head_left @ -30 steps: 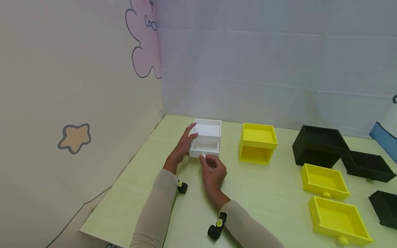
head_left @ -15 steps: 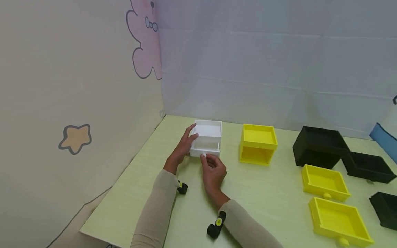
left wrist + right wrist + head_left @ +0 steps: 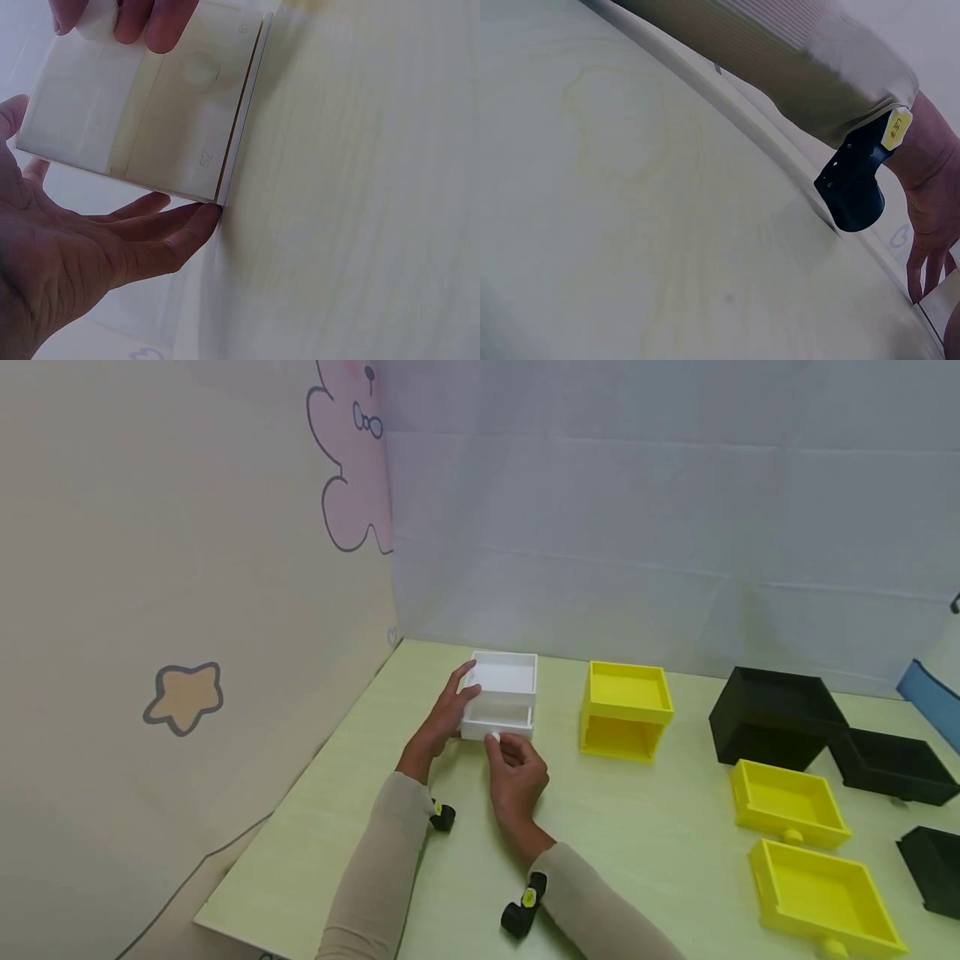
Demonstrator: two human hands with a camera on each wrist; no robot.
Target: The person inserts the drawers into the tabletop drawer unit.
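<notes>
At the table's far left stands a small white cabinet (image 3: 504, 673). Its white upper drawer (image 3: 497, 728) is pulled partway out. My right hand (image 3: 517, 777) pinches the round white knob (image 3: 96, 26) on that drawer's front. My left hand (image 3: 444, 712) rests along the cabinet's left side, its fingers stretched out and its thumb near the top edge. In the left wrist view, a lower knob (image 3: 201, 69) sits beneath the pulled-out drawer, on a front marked with small numbers. Most of my right hand lies outside the right wrist view.
Right of the white cabinet stands a yellow cabinet (image 3: 627, 706) with an open front. Farther right is a black cabinet (image 3: 780, 710). Two yellow drawers (image 3: 791, 802) and two black drawers (image 3: 892, 764) lie on the table's right. The wall (image 3: 225, 568) runs along the table's left side.
The white drawer has slid very slightly inward since the first frame, with my right hand still on its knob. Between the last two frames the hands barely differ; the view shifts a little.
</notes>
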